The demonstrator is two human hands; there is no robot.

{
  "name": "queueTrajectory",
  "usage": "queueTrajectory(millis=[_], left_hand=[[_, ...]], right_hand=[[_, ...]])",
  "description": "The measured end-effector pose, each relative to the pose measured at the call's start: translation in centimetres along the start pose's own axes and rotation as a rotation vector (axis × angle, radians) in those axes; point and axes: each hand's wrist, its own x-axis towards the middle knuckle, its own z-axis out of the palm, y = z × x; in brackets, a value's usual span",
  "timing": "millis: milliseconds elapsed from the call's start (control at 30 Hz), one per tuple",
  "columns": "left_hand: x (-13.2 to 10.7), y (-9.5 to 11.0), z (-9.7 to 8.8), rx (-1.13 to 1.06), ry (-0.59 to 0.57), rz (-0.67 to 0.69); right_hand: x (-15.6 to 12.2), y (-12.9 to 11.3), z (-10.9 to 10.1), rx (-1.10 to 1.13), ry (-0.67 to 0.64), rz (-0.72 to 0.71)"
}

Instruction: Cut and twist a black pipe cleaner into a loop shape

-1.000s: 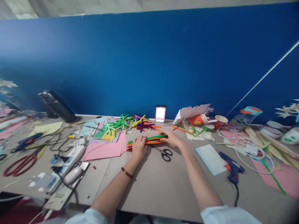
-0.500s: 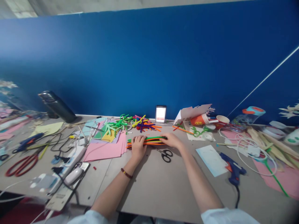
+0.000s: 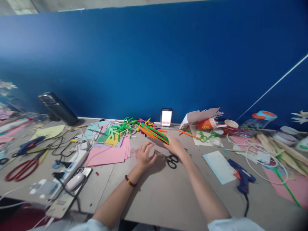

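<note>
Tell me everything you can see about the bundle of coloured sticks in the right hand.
The bundle of sticks is thin, straight, fuzzy-looking stems in green, orange and dark purple, likely pipe cleaners. The right hand grips its near end, so it slants up and to the left above the table. The left hand does not touch it.

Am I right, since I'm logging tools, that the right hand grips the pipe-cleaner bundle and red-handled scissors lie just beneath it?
Not quite. In the head view the right hand grips the pipe-cleaner bundle, but the scissors beneath it are black-handled.
</note>
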Motion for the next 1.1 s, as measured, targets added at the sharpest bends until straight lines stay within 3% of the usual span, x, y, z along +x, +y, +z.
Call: queueTrajectory(millis=[100,200,367,500,1100], left_hand=[[0.2,0.0,0.5,-0.366,-0.153,-0.2],[0.9,-0.5,1.2,-0.826,-0.147,-0.398],[1.6,-0.8,0.9,-1.198,0.032,-0.658],[1.6,-0.9,0.2,-1.318,0.012,-0.741],[1.6,-0.8,-0.2,-1.368,-0.177,-0.81]], right_hand=[[-0.1,-1.4,0.1,-0.122,0.037,0.061],[-0.3,-2.7,0.7,-0.161,0.072,-0.009],[-0.4,-3.2,1.6,-0.062,0.09,-0.232],[-0.5,-2.4,1.4,0.127,0.022,-0.266],[0.3,-0.3,0.6,0.53,-0.062,-0.083]])
